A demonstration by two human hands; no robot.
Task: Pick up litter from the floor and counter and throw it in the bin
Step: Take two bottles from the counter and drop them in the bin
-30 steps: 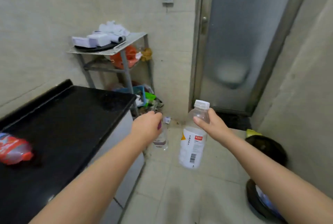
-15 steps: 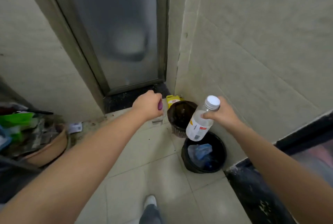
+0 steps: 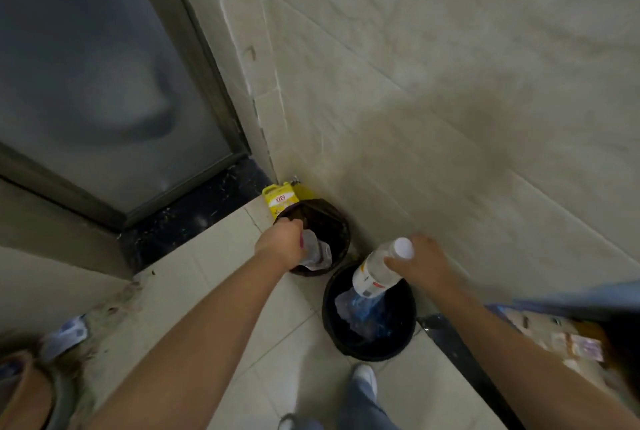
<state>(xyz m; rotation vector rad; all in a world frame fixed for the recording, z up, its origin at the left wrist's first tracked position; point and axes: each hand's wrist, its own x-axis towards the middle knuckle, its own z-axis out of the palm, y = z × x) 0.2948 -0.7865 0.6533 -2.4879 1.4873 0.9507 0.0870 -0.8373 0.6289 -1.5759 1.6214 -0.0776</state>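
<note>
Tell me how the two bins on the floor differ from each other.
The far bin is brownish and sits tight in the corner beside a yellow container; the near bin is black and looks wider. The left hand holds a crumpled clear bottle over the far bin, while the right hand tips a bottle with a white cap into the near bin, which already holds bluish plastic. Both are round, open and dark.
</note>
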